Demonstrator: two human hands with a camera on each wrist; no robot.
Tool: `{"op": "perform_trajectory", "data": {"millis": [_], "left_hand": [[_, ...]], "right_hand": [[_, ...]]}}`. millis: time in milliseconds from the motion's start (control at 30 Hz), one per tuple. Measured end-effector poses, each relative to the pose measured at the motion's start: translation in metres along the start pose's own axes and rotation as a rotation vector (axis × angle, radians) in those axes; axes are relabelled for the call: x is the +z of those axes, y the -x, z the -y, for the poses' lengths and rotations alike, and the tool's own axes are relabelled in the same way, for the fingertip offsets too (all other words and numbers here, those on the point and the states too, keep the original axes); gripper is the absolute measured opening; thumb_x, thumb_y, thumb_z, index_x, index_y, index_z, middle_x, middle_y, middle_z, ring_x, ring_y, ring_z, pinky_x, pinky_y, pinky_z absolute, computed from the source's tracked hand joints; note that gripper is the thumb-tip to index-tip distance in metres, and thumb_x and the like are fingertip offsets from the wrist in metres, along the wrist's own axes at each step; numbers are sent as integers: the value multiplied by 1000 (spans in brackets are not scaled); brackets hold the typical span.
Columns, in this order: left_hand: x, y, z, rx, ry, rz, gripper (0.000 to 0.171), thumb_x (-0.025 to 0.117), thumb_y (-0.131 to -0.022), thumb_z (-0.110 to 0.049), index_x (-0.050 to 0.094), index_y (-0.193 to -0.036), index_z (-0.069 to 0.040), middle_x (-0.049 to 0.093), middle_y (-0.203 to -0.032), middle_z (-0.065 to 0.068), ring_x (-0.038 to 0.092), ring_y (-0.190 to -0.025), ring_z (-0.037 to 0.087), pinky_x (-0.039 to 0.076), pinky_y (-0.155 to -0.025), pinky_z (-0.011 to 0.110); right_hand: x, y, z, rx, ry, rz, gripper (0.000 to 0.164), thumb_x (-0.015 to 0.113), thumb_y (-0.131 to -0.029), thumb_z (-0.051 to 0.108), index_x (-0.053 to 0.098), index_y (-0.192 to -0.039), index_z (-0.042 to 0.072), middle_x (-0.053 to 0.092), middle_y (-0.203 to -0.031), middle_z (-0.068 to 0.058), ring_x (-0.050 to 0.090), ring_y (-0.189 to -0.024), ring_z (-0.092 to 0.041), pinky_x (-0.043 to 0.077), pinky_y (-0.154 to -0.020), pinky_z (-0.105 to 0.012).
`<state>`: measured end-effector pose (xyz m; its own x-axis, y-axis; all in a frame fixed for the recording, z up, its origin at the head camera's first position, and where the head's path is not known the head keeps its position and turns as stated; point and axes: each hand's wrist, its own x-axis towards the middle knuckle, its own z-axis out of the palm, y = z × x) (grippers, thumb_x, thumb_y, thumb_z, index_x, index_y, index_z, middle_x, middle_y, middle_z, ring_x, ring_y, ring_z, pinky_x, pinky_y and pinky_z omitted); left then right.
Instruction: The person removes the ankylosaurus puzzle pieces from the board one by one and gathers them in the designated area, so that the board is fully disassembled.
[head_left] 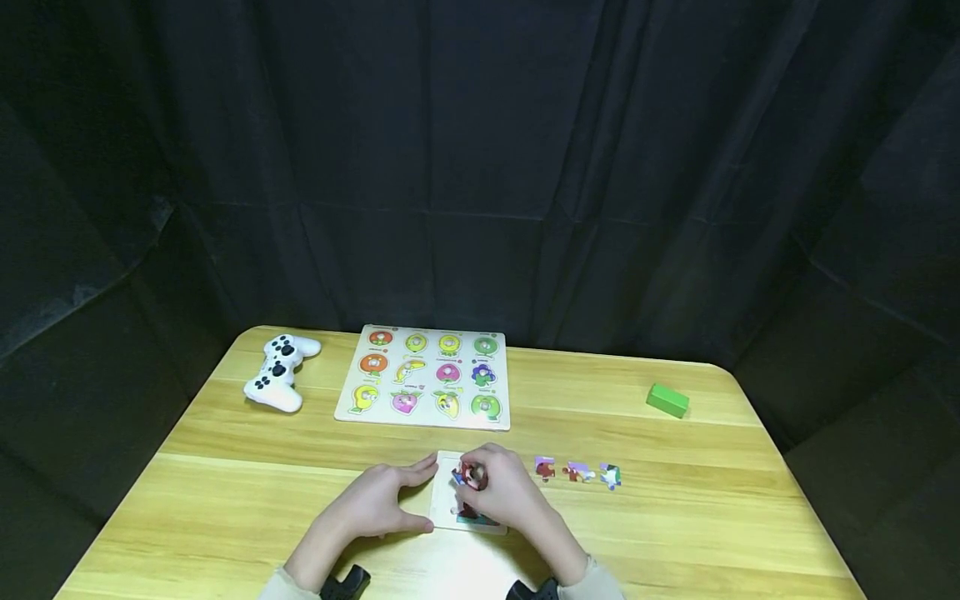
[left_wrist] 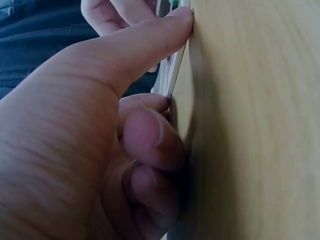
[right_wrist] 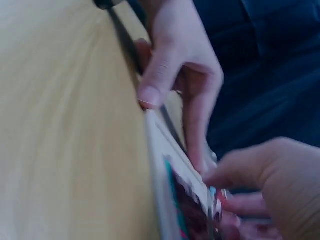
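Head view is showing the left hand (head_left: 375, 502) resting beside a small pale puzzle tray (head_left: 442, 500) on the wooden table (head_left: 300, 458), its thumb and index finger spreading wide and touching the tray's left side, the thumb at the near corner and the index finger by the far one. Right hand (head_left: 506, 487) is bending over the tray, thumb and fingers closing together and pinching a red-and-blue puzzle piece (head_left: 467, 473), which they are partly hiding. Dark red and teal artwork (head_left: 472, 517) is showing in the near part of the tray. Three loose pieces (head_left: 576, 472) are lying in a row just right of the right hand. Beyond the tray, a fruit board (head_left: 427, 387) is lying flat, a white game controller (head_left: 279, 372) is resting to its left, and a green block (head_left: 667, 401) is sitting well apart toward the far right corner. Behind the table, a black curtain (head_left: 480, 167) is hanging in folds.
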<state>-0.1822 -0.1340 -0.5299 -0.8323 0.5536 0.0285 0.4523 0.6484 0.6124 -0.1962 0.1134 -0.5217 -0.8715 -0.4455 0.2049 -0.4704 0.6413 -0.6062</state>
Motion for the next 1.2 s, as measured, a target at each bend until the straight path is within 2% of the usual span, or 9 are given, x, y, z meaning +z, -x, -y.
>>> {"op": "perform_trajectory", "data": {"millis": [100,167,233,333,400,533,833,1200], "left_hand": [[0,0,0,-3,-7,0,84,91,-81,-45,60,-150,-10,54,-158,3,70,-119,20,51,-112,48],[0,1,0,-6,-2,3,84,91,-81,-46,60,-150,-10,54,-158,3,73,-98,15,52,-111,47],[0,0,-1,-9,4,1,84,91,-81,-46,60,-150,-10,54,-158,3,73,-96,15,52,-112,47],[0,0,-1,-12,15,1,83,92,-81,-45,61,-149,-9,53,-159,4,72,-118,25,50,-114,48],[0,0,-1,-13,12,2,83,92,-80,-44,61,-149,-9,53,-159,4,60,-137,30,49,-115,49],[0,0,0,-8,-2,5,83,92,-81,-44,61,-150,-9,54,-159,4,57,-140,32,49,-114,50],[0,1,-1,-4,-4,-1,84,92,-80,-44,61,-150,-9,53,-159,4,57,-140,33,48,-115,52],[0,0,0,-2,1,0,84,92,-80,-44,61,-150,-9,53,-159,4,57,-140,34,48,-116,51]], "right_hand": [[5,0,3,32,31,-47,16,83,-84,12,76,-94,3,66,-89,-4,58,-76,-10,50,-63,-20],[6,0,2,47,46,-66,12,80,-88,11,76,-95,3,67,-88,-4,60,-76,-10,52,-63,-21],[4,0,-2,44,46,-63,12,77,-93,8,77,-103,1,69,-92,-5,62,-78,-9,54,-66,-22],[-4,1,-11,-8,16,-2,22,72,-94,-1,77,-116,2,72,-104,-5,60,-80,-8,53,-69,-23],[-9,2,-18,-50,-31,72,31,70,-93,-5,76,-122,4,72,-111,-3,57,-77,-7,51,-69,-23],[-14,4,-26,-93,-106,173,36,72,-94,-3,75,-128,8,71,-115,-1,51,-70,-2,48,-63,-20],[-10,3,-26,-103,-34,139,17,76,-97,8,80,-114,10,71,-99,1,50,-71,0,47,-62,-18],[1,3,-16,-161,39,99,8,78,-96,12,80,-104,13,72,-100,3,64,-88,-4,58,-79,-24]]}}
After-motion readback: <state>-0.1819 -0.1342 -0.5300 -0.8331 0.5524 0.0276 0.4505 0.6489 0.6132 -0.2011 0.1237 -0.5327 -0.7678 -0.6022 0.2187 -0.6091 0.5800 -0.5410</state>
